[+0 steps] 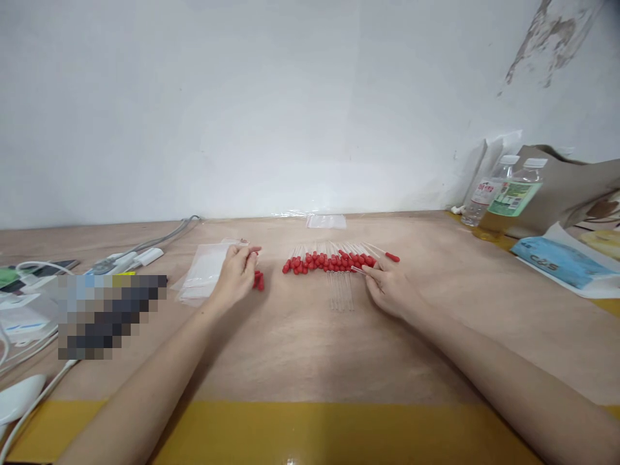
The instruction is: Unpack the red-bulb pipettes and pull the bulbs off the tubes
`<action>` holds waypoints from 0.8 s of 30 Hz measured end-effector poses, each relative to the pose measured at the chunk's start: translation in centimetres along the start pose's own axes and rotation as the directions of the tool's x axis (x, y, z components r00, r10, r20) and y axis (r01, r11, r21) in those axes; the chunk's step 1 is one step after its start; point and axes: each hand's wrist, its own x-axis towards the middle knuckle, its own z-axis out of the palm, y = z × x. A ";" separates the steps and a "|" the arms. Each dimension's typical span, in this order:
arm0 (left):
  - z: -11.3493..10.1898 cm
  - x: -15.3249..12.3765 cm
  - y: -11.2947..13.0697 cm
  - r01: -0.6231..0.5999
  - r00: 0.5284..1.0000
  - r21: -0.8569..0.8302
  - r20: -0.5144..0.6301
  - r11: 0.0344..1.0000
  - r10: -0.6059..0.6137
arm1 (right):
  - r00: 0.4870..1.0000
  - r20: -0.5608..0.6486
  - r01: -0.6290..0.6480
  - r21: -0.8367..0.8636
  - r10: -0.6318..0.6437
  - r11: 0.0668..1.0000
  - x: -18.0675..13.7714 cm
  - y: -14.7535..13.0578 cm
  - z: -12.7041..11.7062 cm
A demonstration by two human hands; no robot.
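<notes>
Red-bulbed droppers (329,261) lie in a crowded row across the middle of the desk (300,355), bulbs toward the person and thin clear stems toward the wall (290,116). At the right end of the row, one dropper is slanted, its bulb pointing away to the right. Just in front of the row, several clear tubes (341,294) lie side by side without bulbs.

The right hand (391,287) is beside these, its grip pinched on a clear tube (358,270) that points left, across the near edge of the row. The left hand (236,276) is well apart from it, thumb and fingertips close together; a bit of red shows there, but I cannot tell whether the grip holds it. Loose red bulbs (258,281) lie just beside that hand, and clear plastic bags (201,271) lie on its other side.

Near the wall lies another plastic bag (327,221). Far right, a green-labelled bottle (514,197) stands near a blue tissue pack (559,259).
</notes>
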 end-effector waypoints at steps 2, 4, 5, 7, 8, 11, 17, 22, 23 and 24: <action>-0.2 0.5 -1.4 0.085 0.996 0.025 -0.003 0.996 -0.085 | 0.999 0.040 -0.021 0.029 0.020 0.999 0.0 0.0 0.1; -0.2 0.7 -2.6 0.136 0.991 0.041 -0.012 0.990 -0.136 | 0.997 0.066 -0.043 0.065 0.039 0.997 0.0 0.1 0.1; -0.2 0.7 -3.1 0.157 0.988 0.041 -0.017 0.987 -0.156 | 0.996 0.074 -0.052 0.081 0.046 0.995 0.0 0.1 0.2; 0.1 0.5 -3.6 0.190 0.982 0.036 -0.021 0.981 -0.190 | 0.996 0.076 -0.063 0.101 0.055 0.993 -0.1 -0.1 0.4; 0.2 0.4 -3.6 0.201 0.980 0.038 -0.016 0.979 -0.200 | 0.996 0.072 -0.060 0.108 0.053 0.992 -0.1 -0.2 0.6; 0.8 0.2 -3.5 0.218 0.975 0.081 0.020 0.973 -0.220 | 0.996 0.076 -0.046 0.148 0.035 0.988 -0.3 -0.8 1.1; 1.1 0.1 -3.6 0.281 0.952 0.107 0.095 0.954 -0.291 | 0.995 0.095 -0.056 0.211 0.036 0.976 -0.6 -2.1 1.5; 0.8 0.1 -3.2 0.161 0.987 0.199 -0.055 0.967 -0.153 | 0.990 0.129 -0.081 0.215 0.053 0.973 -0.6 -2.5 1.2; 0.8 0.0 -2.8 0.111 0.992 0.216 -0.086 0.970 -0.094 | 0.989 0.131 -0.090 0.212 0.063 0.973 -0.5 -2.4 1.2; 1.0 0.0 -2.3 0.056 0.995 0.225 -0.094 0.973 -0.036 | 0.988 0.131 -0.102 0.212 0.075 0.972 -0.5 -2.4 1.1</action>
